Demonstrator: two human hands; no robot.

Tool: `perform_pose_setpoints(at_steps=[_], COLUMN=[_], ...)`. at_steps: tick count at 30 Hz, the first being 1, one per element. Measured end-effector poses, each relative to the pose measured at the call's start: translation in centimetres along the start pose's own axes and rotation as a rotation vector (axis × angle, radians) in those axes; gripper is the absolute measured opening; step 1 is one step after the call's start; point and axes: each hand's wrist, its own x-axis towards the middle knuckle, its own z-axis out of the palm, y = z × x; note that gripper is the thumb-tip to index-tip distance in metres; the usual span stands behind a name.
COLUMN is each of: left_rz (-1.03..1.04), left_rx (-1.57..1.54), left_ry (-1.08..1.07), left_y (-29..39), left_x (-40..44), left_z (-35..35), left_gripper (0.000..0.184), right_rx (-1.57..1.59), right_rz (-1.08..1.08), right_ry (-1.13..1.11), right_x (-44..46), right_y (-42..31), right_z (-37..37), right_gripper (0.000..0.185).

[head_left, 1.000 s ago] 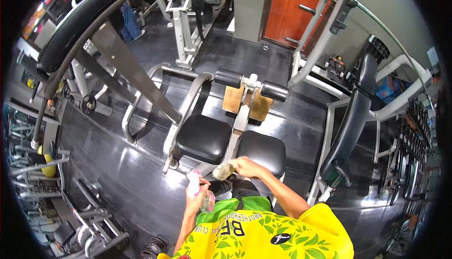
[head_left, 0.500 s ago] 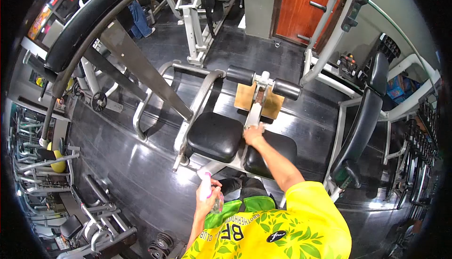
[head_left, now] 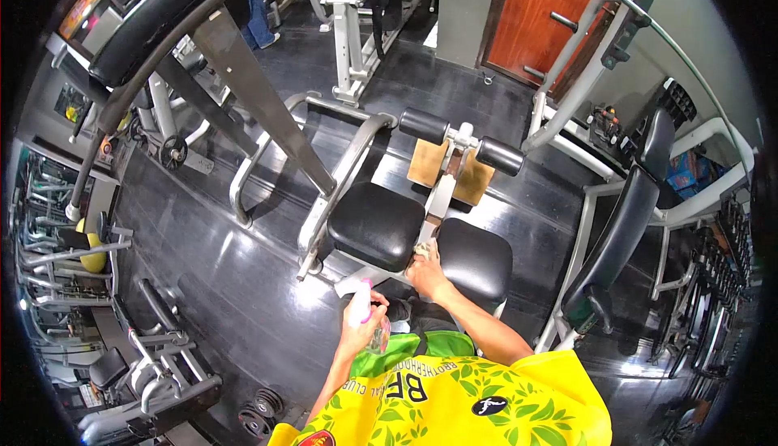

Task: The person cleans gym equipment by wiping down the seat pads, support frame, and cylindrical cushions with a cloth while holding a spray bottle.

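Note:
In my left hand (head_left: 356, 334) is a spray bottle (head_left: 361, 300) with a white and pink head and a clear body; my fingers wrap around it. My right hand (head_left: 426, 274) presses a small pale cloth (head_left: 422, 249) onto the near part of the grey metal beam (head_left: 442, 195), between two black padded seats. The left seat pad (head_left: 377, 226) and the right seat pad (head_left: 474, 261) belong to one exercise machine. Two black foam rollers (head_left: 423, 125) and a wooden plate (head_left: 426, 162) sit at the beam's far end.
A curved silver frame (head_left: 356, 158) stands left of the seats, with a large padded lever arm (head_left: 267, 98) above it. To the right is an inclined black bench (head_left: 620, 235). Weight plates (head_left: 259, 412) lie at lower left; dumbbell racks (head_left: 713, 276) line the right side.
My right hand has slid along the beam toward me, and the cloth is now visible under its fingers. My left hand still holds the spray bottle. The view has shifted slightly.

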Motion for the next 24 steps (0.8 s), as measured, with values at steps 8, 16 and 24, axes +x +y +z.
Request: perform_pose_setpoints(at_steps=[8, 16, 24], left_rz=[0.064, 0.059, -0.035], left_rx=[-0.074, -0.121, -0.021], left_ry=[-0.01, 0.072, 0.031], left_y=[-0.3, -0.3, -1.4], left_x=[0.9, -0.2, -0.8], left_z=[-1.1, -2.2, -2.0], left_gripper=[0.018, 0.018, 0.024], right_rx=[0.433, 0.919, 0.074], right_rz=[-0.25, 0.192, 0.441], right_ry=[0.164, 0.089, -0.068], right_x=[-3.3, -3.3, 9.1], right_y=[3.2, 10.7, 12.9], right_z=[1.0, -9.6, 0.9], right_gripper=[0.038, 0.032, 0.027])
